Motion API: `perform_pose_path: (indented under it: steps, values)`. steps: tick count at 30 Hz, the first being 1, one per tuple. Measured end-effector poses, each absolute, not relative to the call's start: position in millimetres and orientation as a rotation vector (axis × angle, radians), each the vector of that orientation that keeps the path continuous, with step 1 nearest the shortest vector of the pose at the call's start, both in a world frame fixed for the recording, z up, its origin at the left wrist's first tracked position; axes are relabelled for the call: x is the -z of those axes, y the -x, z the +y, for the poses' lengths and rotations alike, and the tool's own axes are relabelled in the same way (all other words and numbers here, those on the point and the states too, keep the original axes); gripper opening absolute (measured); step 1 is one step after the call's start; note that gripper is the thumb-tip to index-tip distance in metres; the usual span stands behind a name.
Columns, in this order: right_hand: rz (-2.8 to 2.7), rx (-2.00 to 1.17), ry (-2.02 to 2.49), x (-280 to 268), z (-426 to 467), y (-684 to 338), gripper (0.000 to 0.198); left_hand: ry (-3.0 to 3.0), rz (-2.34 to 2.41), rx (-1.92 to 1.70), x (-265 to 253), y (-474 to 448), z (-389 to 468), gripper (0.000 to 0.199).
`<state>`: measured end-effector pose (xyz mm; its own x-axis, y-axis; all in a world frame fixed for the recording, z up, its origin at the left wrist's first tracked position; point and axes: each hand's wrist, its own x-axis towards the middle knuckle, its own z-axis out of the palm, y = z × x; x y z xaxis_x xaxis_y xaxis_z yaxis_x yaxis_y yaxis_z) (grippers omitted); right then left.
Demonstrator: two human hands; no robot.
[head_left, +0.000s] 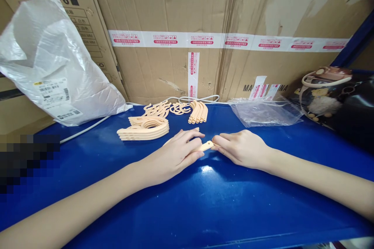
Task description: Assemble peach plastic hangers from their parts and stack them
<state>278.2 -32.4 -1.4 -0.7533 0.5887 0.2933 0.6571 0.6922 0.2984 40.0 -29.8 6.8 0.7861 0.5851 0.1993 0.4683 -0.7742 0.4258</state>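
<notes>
My left hand is closed around a cream plastic hanger piece, whose end with a small hole sticks out past the fingertips. At that end my right hand pinches a cream plastic part, mostly hidden by its fingers; whether it is joined to the other piece I cannot tell. Beyond my left hand lies a stack of cream hanger bodies. Behind it are loose cream hooks in a pile, and curved cream hanger arms sit side by side to their right.
The blue table backs onto large cardboard boxes. A white plastic bag stands at the left, with a white cable by it. A clear plastic bag lies at the back right, near a transparent handbag and a black item.
</notes>
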Motion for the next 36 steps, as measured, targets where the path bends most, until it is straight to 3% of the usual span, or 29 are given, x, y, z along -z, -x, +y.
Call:
perform_pose_path:
  steps: [8,14,22,26,28,30,36]
  values:
    - [-2.698,0.841,0.876,0,-34,-278,0.044,-2.673,0.806,-0.393,-5,-38,-29,0.028]
    - [-2.653,0.832,0.831,-2,-37,-276,0.041,-2.694,0.785,-0.363,-5,-37,-28,0.029]
    - [-2.751,0.419,0.839,-2,-34,-281,0.035,-2.619,0.748,-0.404,-8,-35,-28,0.029]
    - [-2.826,0.04,0.758,-4,-37,-284,0.017,-2.495,0.801,-0.374,-15,-30,-26,0.028]
    - [-2.832,-0.096,0.703,-8,-40,-285,0.012,-2.469,0.822,-0.366,-18,-27,-23,0.017]
    - [-2.816,-0.205,0.672,-13,-42,-285,0.013,-2.453,0.823,-0.365,-21,-25,-21,0.006]
    - [-2.74,-0.222,0.704,-19,-39,-289,0.025,-2.441,0.706,-0.336,-22,-20,-15,0.013]
